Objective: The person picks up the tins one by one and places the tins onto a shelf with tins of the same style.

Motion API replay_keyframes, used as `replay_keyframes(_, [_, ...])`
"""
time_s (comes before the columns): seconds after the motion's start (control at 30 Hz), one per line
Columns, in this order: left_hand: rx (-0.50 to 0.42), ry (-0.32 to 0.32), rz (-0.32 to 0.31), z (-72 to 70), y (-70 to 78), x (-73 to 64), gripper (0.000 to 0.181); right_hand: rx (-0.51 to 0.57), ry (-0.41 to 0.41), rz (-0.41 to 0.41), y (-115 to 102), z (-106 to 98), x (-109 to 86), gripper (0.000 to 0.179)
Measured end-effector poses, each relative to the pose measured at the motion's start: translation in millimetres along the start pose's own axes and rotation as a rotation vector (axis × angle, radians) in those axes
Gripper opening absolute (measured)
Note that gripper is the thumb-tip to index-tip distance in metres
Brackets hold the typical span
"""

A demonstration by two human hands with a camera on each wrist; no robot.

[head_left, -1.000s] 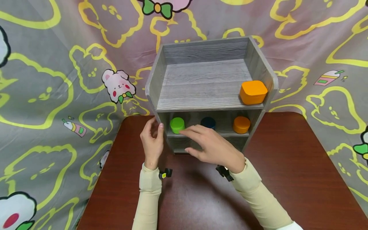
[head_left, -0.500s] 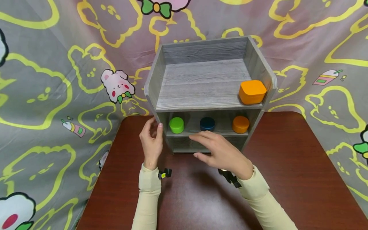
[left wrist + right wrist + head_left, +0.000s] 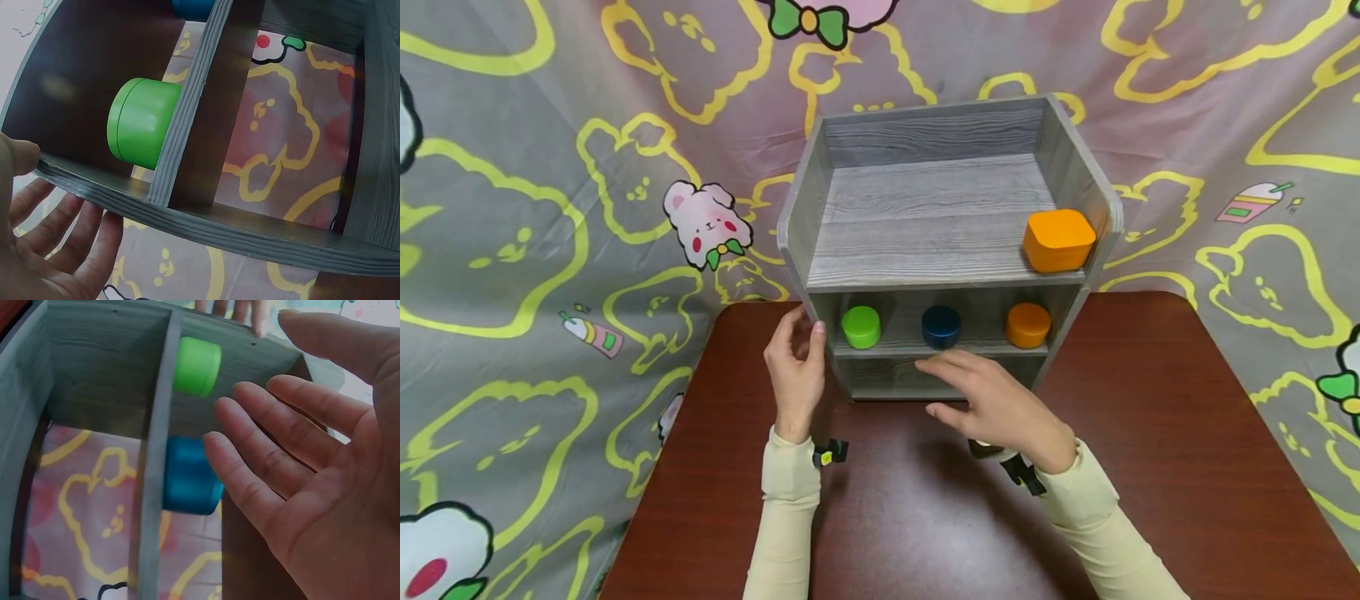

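A grey wood-grain shelf unit point(image 3: 925, 217) stands on the table. My left hand point(image 3: 796, 375) grips the edge of its left side panel. In the left wrist view, the thumb point(image 3: 24, 156) lies at the panel edge with the fingers along the outer face. On the middle shelf sit a green round container point(image 3: 861, 327), a dark blue one point(image 3: 941, 327) and an orange one point(image 3: 1028, 325), spaced apart. My right hand point(image 3: 1000, 404) hovers before the lower shelf, fingers extended and holding nothing. In the right wrist view its fingers overlap the blue container point(image 3: 187, 478).
A larger orange square-cornered container point(image 3: 1060, 242) rests at the right front of the top shelf. The brown table point(image 3: 1180, 433) extends around the unit. A patterned cloth point(image 3: 527, 217) hangs behind and at both sides.
My right hand has drawn back to the right and toward me, from in front of the green and blue containers, uncovering the blue one. The left hand stays at the side panel.
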State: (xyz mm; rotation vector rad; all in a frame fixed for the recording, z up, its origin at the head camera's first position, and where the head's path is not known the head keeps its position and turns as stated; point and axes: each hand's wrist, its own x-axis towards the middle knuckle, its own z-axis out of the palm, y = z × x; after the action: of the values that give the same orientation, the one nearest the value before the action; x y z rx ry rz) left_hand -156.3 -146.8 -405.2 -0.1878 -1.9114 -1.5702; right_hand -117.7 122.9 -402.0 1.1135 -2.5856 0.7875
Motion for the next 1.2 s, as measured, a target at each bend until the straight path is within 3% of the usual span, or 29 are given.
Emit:
replay_keyframes(0.5, [0.012, 0.004, -0.002, -0.2, -1.0, 0.2, 0.026, 0.022, -0.058, 0.127, 17.5, 7.1, -17.5, 0.053])
replay_keyframes(0.87, [0.018, -0.007, -0.003, -0.1, 0.7, 0.9, 0.027, -0.008, -0.068, 0.131, 32.2, 11.0, -28.8, 0.053])
replay_keyframes(1.2, [0.023, -0.007, -0.008, -0.5, -0.7, 0.1, 0.027, -0.013, -0.098, 0.191, 42.0, 14.5, -39.0, 0.054])
